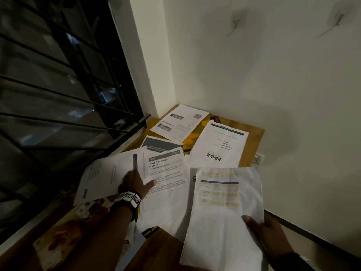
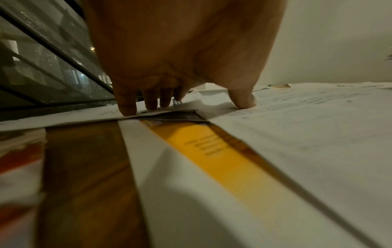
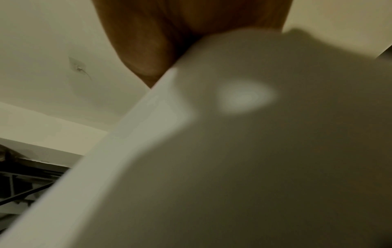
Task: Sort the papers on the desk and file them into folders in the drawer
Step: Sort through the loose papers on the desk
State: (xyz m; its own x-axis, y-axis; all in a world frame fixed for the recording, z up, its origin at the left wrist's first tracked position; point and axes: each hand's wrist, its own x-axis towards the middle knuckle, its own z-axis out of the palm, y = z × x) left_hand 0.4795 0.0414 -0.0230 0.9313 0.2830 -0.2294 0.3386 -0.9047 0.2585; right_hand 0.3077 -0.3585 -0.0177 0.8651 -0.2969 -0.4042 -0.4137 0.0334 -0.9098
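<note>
Several printed sheets lie scattered over the wooden desk (image 1: 252,141). My left hand (image 1: 136,178) rests on them with fingers spread: fingertips (image 2: 127,110) press a plain sheet (image 1: 103,177), while the thumb (image 2: 244,102) presses the "Curtain Tie-back" sheet (image 1: 168,173). My right hand (image 1: 267,237) holds a few sheets (image 1: 224,212) above the desk's near right side, thumb on top; the top one bears a blue and yellow table. In the right wrist view their blank underside (image 3: 233,151) hides the fingers. Farther back lie a blinkit sheet (image 1: 220,145), a sheet with photos (image 1: 179,122) and a dark-headed sheet (image 1: 160,144).
A barred window (image 1: 58,94) runs along the left; white walls (image 1: 273,75) close the back and right. Something yellow (image 1: 190,141) shows under the far papers, and a yellow strip (image 2: 212,159) under the near ones. A colourful flyer (image 1: 58,241) lies near left. A wall socket (image 1: 258,158) sits by the desk.
</note>
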